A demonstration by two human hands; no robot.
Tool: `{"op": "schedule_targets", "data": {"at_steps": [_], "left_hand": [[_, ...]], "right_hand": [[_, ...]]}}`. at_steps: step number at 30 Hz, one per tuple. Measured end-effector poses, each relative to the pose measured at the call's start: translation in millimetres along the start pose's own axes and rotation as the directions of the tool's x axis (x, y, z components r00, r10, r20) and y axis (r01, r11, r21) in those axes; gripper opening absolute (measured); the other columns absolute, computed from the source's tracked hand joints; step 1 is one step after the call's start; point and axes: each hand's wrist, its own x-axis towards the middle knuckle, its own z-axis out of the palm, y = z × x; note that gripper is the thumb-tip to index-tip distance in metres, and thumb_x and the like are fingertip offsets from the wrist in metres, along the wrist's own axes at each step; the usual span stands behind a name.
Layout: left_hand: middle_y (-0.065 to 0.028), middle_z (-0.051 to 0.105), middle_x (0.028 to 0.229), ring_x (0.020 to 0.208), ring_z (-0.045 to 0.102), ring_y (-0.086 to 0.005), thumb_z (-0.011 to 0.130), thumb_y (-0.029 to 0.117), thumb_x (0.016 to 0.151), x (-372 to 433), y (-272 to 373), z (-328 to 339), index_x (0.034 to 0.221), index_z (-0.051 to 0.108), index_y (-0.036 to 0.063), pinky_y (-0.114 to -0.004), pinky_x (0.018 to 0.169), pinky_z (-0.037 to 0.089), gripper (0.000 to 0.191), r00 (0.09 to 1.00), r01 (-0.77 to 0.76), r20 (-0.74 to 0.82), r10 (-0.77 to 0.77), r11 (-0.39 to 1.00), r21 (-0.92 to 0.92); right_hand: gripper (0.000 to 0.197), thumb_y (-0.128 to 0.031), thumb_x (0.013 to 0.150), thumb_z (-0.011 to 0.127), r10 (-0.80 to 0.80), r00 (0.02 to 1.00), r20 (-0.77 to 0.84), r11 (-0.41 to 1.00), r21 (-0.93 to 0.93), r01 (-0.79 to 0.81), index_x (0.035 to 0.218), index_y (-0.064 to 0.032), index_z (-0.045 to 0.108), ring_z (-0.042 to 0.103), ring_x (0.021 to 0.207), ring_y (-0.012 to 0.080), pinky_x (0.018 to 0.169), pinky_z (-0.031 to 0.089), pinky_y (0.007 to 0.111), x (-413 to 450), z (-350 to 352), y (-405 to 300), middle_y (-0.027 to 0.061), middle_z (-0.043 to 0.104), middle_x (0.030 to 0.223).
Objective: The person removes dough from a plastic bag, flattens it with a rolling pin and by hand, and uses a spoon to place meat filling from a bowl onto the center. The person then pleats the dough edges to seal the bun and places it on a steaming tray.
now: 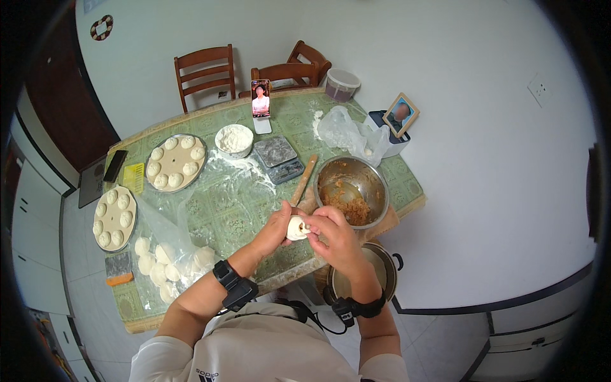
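Note:
A partly pleated dough bun (295,230) rests in my left hand (277,228), its top gathered around a small opening where brown filling shows. The fingertips of my right hand (338,234) pinch the dough edge on the right side of that opening. Just beyond my right hand stands a steel mixing bowl (370,174), with brown minced filling (352,209) in its lower part. A wooden rolling pin (305,179) lies beyond my left hand, slanting away toward the kitchen scale (278,160). Both wrists wear black strapped devices.
Pleated buns sit on two round trays (173,162) (112,230) at left. Flat dough rounds (158,273) lie partly under clear plastic (164,217), beside a dough scraper (119,270). Farther back are a flour bowl (235,155), a propped phone (260,98) and a plastic bag (344,128). A pot (392,282) stands below the table edge.

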Motion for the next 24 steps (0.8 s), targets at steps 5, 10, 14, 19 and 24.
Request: {"op": "schedule_targets", "data": {"at_steps": [5,10,14,19,24], "left_hand": [[-0.0031,0.057,0.067,0.053,0.053,-0.0099,0.013,0.061,0.089,7.6,-8.6,-7.8,0.095,0.058,0.0035,-0.021,0.043,0.041,0.073,0.953,-0.287,0.122,0.278,0.955,0.067],[-0.0046,0.058,0.069,0.053,0.054,-0.0113,0.017,0.059,0.09,-1.3,16.7,3.8,0.095,0.058,0.0021,-0.021,0.044,0.042,0.071,0.992,0.036,0.127,-0.017,0.989,-0.147],[-0.0058,0.059,0.071,0.052,0.054,-0.0121,0.02,0.057,0.092,-2.6,9.2,-0.8,0.092,0.058,0.0008,-0.021,0.044,0.043,0.068,0.991,0.001,0.132,0.017,0.991,-0.136],[-0.0048,0.058,0.069,0.047,0.051,-0.0115,0.021,0.054,0.093,4.6,5.2,2.8,0.09,0.058,0.0005,-0.02,0.043,0.042,0.065,0.984,-0.174,-0.024,0.174,0.985,-0.003],[-0.0038,0.056,0.065,0.046,0.05,-0.0105,0.025,0.054,0.093,0.2,17.6,3.3,0.088,0.058,0.0003,-0.02,0.04,0.04,0.063,0.987,-0.158,0.007,0.158,0.987,0.03]], "right_hand": [[0.02,0.001,0.072,0.064,0.066,0.995,0.072,0.989,0.127,-0.075,0.09,0.0001,0.056,0.057,0.081,0.024,0.066,0.048,0.032,3.1,-2.0,-0.7,0.0099,0.051,0.094],[0.013,-0.001,0.071,0.065,0.018,1.0,0.022,0.998,-0.063,-0.016,0.081,-0.0011,0.057,0.058,0.081,0.025,0.068,0.048,0.032,0.4,-5.6,2.6,0.0085,0.054,0.093],[0.013,-0.002,0.07,0.066,-0.119,0.992,-0.029,0.985,-0.131,0.114,0.079,-0.0027,0.057,0.058,0.078,0.0256,0.066,0.048,0.033,7.6,-7.1,-1.2,0.0073,0.056,0.092],[0.017,-0.002,0.068,0.067,-0.045,0.999,-0.032,0.999,-0.014,0.044,0.081,-0.005,0.056,0.059,0.074,0.0248,0.064,0.048,0.033,6.2,-2.0,-0.4,0.007,0.058,0.085],[0.022,0.0,0.069,0.066,0.022,1.0,-0.014,1.0,-0.017,-0.022,0.087,-0.0044,0.055,0.059,0.072,0.0254,0.063,0.048,0.032,4.6,-2.7,6.2,0.0085,0.058,0.084]]}}
